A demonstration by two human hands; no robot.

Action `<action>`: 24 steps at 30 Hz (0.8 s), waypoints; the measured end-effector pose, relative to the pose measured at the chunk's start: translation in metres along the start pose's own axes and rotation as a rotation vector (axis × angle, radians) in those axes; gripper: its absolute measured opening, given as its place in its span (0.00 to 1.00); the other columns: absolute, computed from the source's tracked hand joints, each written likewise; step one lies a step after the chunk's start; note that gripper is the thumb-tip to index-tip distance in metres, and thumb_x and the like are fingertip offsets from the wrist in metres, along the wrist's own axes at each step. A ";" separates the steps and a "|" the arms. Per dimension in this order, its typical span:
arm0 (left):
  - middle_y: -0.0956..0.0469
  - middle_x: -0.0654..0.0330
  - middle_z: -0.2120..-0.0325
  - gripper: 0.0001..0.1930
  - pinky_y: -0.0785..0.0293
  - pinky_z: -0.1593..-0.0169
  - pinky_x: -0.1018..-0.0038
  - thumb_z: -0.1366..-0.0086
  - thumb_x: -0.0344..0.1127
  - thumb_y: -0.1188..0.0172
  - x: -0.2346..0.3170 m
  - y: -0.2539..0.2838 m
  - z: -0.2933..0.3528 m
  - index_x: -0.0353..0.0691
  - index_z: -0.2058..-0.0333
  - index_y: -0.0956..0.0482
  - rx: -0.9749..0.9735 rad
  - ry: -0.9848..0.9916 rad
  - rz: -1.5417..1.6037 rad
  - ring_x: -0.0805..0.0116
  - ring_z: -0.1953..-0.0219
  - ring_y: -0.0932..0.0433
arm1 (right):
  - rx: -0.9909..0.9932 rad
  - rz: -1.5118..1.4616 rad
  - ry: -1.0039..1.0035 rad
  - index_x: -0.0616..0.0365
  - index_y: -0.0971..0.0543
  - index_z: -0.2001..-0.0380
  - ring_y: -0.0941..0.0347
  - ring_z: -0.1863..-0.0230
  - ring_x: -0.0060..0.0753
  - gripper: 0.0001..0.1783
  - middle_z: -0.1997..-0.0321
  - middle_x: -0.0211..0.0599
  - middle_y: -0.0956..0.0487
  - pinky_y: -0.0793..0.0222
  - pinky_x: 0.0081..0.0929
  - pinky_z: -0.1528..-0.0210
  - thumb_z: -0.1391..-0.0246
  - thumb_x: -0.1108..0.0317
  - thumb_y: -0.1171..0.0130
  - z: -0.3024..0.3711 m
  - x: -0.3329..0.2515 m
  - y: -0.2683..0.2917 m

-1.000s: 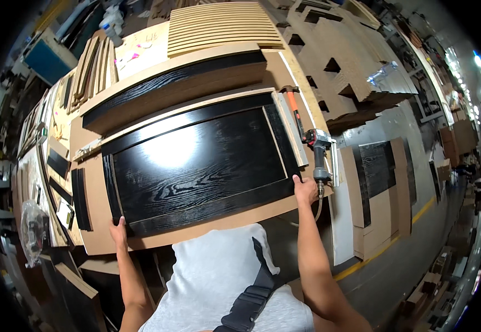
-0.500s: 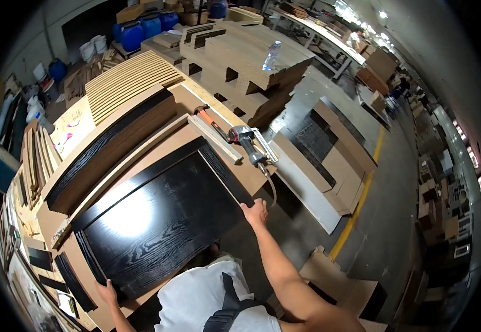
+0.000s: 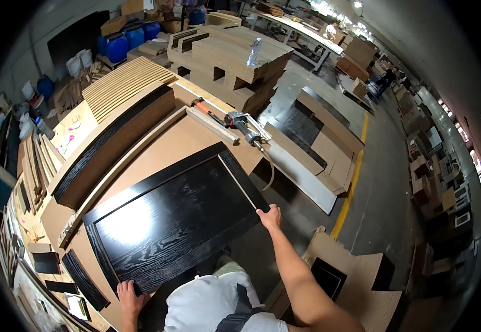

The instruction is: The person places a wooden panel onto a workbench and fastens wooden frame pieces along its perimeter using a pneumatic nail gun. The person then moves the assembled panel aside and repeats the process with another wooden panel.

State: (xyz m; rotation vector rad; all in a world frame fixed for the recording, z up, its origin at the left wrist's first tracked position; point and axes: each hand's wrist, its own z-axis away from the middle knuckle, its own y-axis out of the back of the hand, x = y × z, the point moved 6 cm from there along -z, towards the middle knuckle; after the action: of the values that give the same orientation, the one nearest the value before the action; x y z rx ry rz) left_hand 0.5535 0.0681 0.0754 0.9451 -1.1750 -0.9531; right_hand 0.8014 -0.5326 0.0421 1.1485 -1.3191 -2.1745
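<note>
Right hand: the bare right hand (image 3: 270,216) is curled part-closed on the panel's near right corner, thumb on top; the fingers beneath are hidden.
Left hand: the bare left hand (image 3: 132,299) is bent over the near left corner, fingertips on the top face; whatever it has underneath, I cannot tell.
Black panel: the glossy black wood-grain rectangular framed panel (image 3: 177,216) lies between the 2 hands, its far left part above the bench, its near edge and right end out past the bench edge.
Bench top: a flat brown sheet (image 3: 146,160), with 1 long pale wooden strip (image 3: 120,171) beyond the panel and 1 short pale wooden strip (image 3: 212,125) off to the right.
Tools: a grey-and-black nail gun with a red part (image 3: 242,126) and a hammer with an orange handle (image 3: 207,110) lie near the short strip.
Drop risk: with so much overhang, a slip of the right hand could tip the panel floorward.
Scuff risk: dragging it over the bench edge could mark the gloss.
Snag risk: the thin pale air hose (image 3: 272,166) hangs near the right end; a wide swing could catch it.
</note>
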 end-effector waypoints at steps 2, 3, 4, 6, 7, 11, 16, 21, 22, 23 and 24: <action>0.28 0.47 0.54 0.35 0.36 0.40 0.54 0.60 0.38 0.24 -0.003 0.001 -0.001 0.31 0.51 0.26 0.000 -0.019 -0.017 0.45 0.48 0.31 | -0.006 -0.016 -0.017 0.59 0.27 0.45 0.31 0.38 0.52 0.37 0.40 0.48 0.28 0.33 0.43 0.37 0.52 0.49 0.29 0.004 -0.002 0.002; 0.28 0.48 0.58 0.33 0.33 0.44 0.55 0.60 0.37 0.24 -0.002 0.003 -0.003 0.32 0.53 0.25 -0.004 -0.032 -0.030 0.46 0.51 0.30 | -0.043 -0.010 -0.041 0.59 0.28 0.44 0.31 0.38 0.52 0.38 0.40 0.48 0.28 0.33 0.43 0.37 0.52 0.49 0.28 0.005 -0.001 0.003; 0.28 0.48 0.58 0.33 0.33 0.44 0.55 0.60 0.37 0.24 0.001 0.005 -0.004 0.32 0.53 0.25 -0.001 -0.034 -0.036 0.46 0.51 0.30 | -0.082 -0.002 -0.064 0.59 0.28 0.43 0.31 0.37 0.52 0.38 0.39 0.48 0.28 0.33 0.43 0.37 0.53 0.50 0.28 0.004 0.000 0.003; 0.28 0.50 0.58 0.33 0.29 0.49 0.57 0.59 0.36 0.24 0.004 0.005 0.000 0.32 0.53 0.25 -0.025 0.007 -0.024 0.46 0.52 0.30 | -0.063 -0.019 -0.055 0.59 0.28 0.43 0.31 0.37 0.52 0.38 0.39 0.49 0.28 0.33 0.43 0.37 0.53 0.50 0.28 0.006 0.001 0.004; 0.28 0.50 0.58 0.32 0.28 0.49 0.56 0.59 0.36 0.24 0.005 0.008 -0.001 0.33 0.53 0.24 -0.031 0.002 -0.045 0.46 0.52 0.30 | -0.042 -0.028 -0.041 0.59 0.28 0.42 0.31 0.37 0.52 0.39 0.40 0.49 0.28 0.33 0.42 0.36 0.53 0.50 0.28 0.006 0.001 0.005; 0.28 0.50 0.57 0.32 0.28 0.50 0.56 0.59 0.37 0.24 0.005 0.012 0.002 0.33 0.54 0.25 -0.040 0.006 -0.062 0.47 0.51 0.29 | -0.028 -0.022 -0.013 0.59 0.28 0.43 0.31 0.38 0.52 0.38 0.41 0.50 0.28 0.34 0.43 0.37 0.54 0.50 0.28 0.007 0.005 0.008; 0.28 0.49 0.56 0.32 0.29 0.48 0.55 0.57 0.37 0.24 0.003 0.005 0.014 0.32 0.53 0.25 -0.049 -0.018 -0.058 0.45 0.50 0.30 | -0.005 -0.020 0.014 0.59 0.27 0.45 0.30 0.39 0.52 0.38 0.42 0.49 0.27 0.33 0.43 0.38 0.55 0.49 0.27 0.021 0.029 0.006; 0.29 0.43 0.50 0.36 0.34 0.39 0.53 0.55 0.36 0.25 -0.021 -0.005 0.041 0.31 0.47 0.28 -0.092 -0.023 -0.041 0.40 0.45 0.32 | 0.023 -0.053 0.019 0.59 0.26 0.47 0.29 0.41 0.53 0.37 0.44 0.49 0.25 0.32 0.44 0.40 0.57 0.49 0.26 0.055 0.056 0.012; 0.30 0.42 0.49 0.36 0.34 0.39 0.54 0.54 0.36 0.25 -0.020 -0.003 0.044 0.31 0.46 0.29 -0.095 -0.062 -0.075 0.41 0.46 0.32 | 0.010 -0.055 -0.001 0.59 0.26 0.47 0.29 0.40 0.53 0.38 0.44 0.49 0.25 0.32 0.44 0.39 0.57 0.49 0.26 0.059 0.062 0.012; 0.30 0.42 0.49 0.36 0.34 0.39 0.54 0.54 0.36 0.25 -0.020 0.002 0.045 0.31 0.46 0.29 -0.092 -0.064 -0.074 0.41 0.46 0.32 | 0.005 -0.049 -0.014 0.59 0.25 0.47 0.29 0.40 0.52 0.38 0.44 0.49 0.25 0.32 0.43 0.39 0.57 0.49 0.26 0.065 0.066 0.014; 0.31 0.41 0.47 0.37 0.36 0.37 0.54 0.52 0.36 0.26 -0.018 0.005 0.048 0.31 0.43 0.31 -0.119 -0.084 -0.072 0.40 0.44 0.33 | 0.000 -0.042 -0.025 0.59 0.25 0.47 0.29 0.40 0.52 0.38 0.44 0.49 0.25 0.32 0.43 0.39 0.57 0.49 0.26 0.067 0.067 0.015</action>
State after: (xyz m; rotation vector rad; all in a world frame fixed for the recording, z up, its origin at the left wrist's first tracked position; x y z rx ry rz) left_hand 0.5047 0.0827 0.0812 0.8635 -1.1479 -1.1178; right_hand 0.7062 -0.5455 0.0403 1.1630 -1.3173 -2.2258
